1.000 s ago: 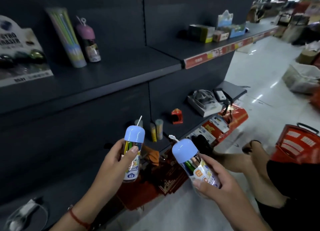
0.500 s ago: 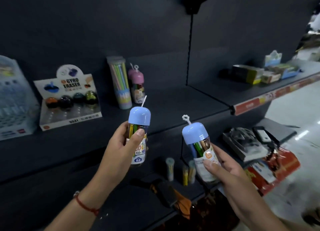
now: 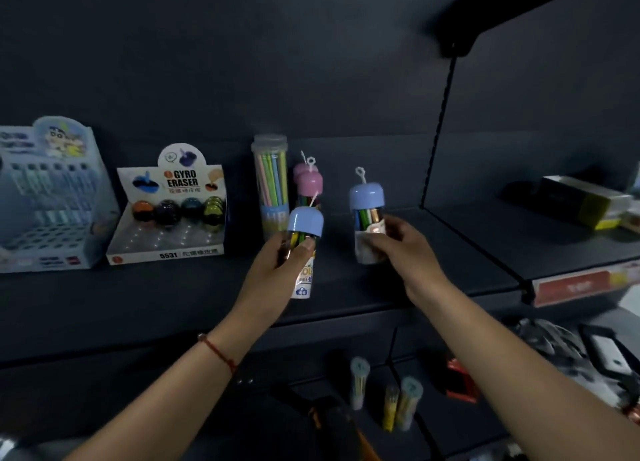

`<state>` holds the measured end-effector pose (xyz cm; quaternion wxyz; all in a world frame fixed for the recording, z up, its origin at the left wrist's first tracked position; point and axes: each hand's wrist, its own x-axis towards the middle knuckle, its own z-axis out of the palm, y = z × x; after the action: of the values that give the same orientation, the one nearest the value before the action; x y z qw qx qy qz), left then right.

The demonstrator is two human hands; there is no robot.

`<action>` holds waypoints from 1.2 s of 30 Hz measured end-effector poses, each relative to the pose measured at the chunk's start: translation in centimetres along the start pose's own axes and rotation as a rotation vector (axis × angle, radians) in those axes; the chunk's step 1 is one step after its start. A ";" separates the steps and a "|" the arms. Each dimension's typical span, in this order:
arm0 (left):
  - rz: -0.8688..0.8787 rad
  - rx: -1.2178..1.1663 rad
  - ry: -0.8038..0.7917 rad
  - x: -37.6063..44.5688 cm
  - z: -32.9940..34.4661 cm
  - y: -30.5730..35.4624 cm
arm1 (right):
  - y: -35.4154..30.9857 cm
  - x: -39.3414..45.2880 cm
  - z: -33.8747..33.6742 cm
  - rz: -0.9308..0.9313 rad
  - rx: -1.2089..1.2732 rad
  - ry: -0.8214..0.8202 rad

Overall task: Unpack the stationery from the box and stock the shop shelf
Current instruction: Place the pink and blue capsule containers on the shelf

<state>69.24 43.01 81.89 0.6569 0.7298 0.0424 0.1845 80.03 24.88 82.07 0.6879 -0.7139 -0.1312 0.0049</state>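
My left hand grips a clear jar of coloured pencils with a blue cap, held upright just in front of the dark shelf. My right hand holds a second blue-capped jar over the shelf board, to the right of the pink-capped jars. Whether that jar's base touches the shelf is unclear. A tall clear tube of pastel pencils stands behind my left hand's jar.
A Gyro Eraser display box and a blue pen display box stand on the shelf at the left. Small boxes sit on the right bay. Several small tubes stand on the lower shelf.
Both hands have risen and reached forward to the shelf. The right hand's jar has moved in over the shelf board beside the pink-capped jars; the left hand's jar follows close behind.
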 end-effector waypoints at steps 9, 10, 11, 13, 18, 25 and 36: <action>-0.001 -0.090 0.127 0.2 -0.2 -0.9 | 3.2 11.7 3.5 -0.092 -0.183 -0.067; 0.006 -0.091 0.130 0.2 -0.2 -0.9 | 3.5 12.4 3.8 -0.106 -0.193 -0.072; 0.015 -0.091 0.132 0.3 -0.2 -0.9 | 3.7 13.0 4.2 -0.120 -0.207 -0.074; 0.028 -0.081 0.125 0.3 -0.3 -1.1 | 3.9 13.8 4.9 -0.144 -0.234 -0.064; 0.047 -0.077 0.106 0.2 -0.3 -1.2 | 3.7 15.2 6.0 -0.168 -0.306 -0.069; 0.059 -0.054 0.091 0.3 -0.2 -1.2 | 3.8 16.2 6.2 -0.161 -0.377 -0.080; 0.064 -0.121 0.099 -0.1 -0.2 -0.9 | -0.9 5.6 3.5 -0.099 -0.175 -0.012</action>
<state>69.23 43.29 81.00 0.6908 0.6797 0.0402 0.2434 84.63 29.39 83.72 0.6216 -0.7638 -0.1703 -0.0362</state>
